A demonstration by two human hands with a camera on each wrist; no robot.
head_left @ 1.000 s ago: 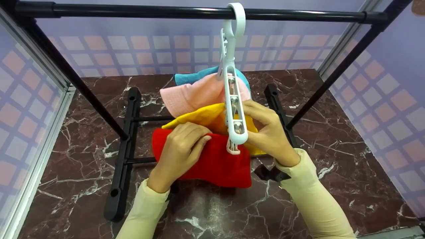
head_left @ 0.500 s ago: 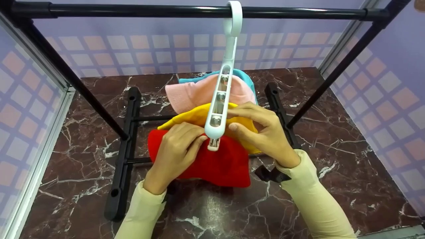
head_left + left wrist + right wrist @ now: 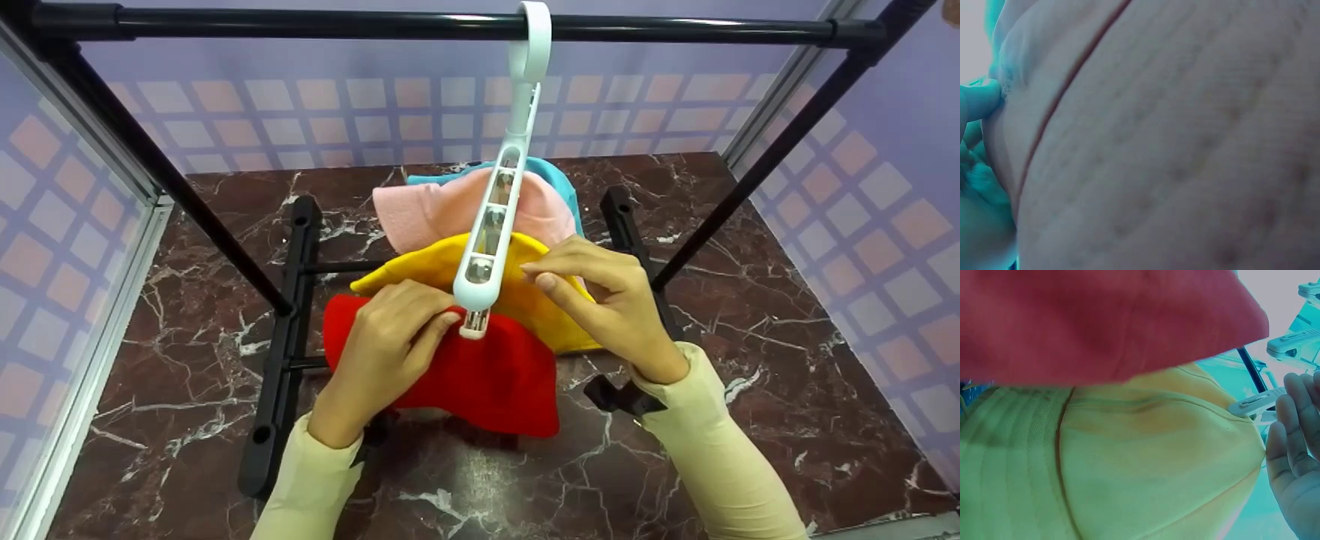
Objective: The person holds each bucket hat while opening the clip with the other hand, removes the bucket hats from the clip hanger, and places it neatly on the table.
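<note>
White hanger (image 3: 513, 141): hung by its hook from the black rail (image 3: 315, 24), a little right of the rail's middle; set at an angle to it.
Red hat (image 3: 487, 375): placed below the hanger's near end, at the nearest clip (image 3: 473, 331); whether its cloth is gripped there cannot be told.
Left hand (image 3: 386, 345): clamped on the red hat's upper edge, between thumb and fingers.
Right hand (image 3: 609, 300): fingers extended beside the yellow hat (image 3: 536, 300); nothing seen held; contact cannot be told.
Yellow hat: just behind the red; crown met by a clip (image 3: 1255, 403).
Pink hat (image 3: 427, 214), blue hat (image 3: 561, 187): ranged behind, towards the hanger's far end.
Risk, red hat: could be dropped, if released with too little cloth caught.
Risk, yellow hat: could be loosened, should its clip be knocked by the right hand.
Risk, hanger: could be swung or tipped by a downward tug.
</note>
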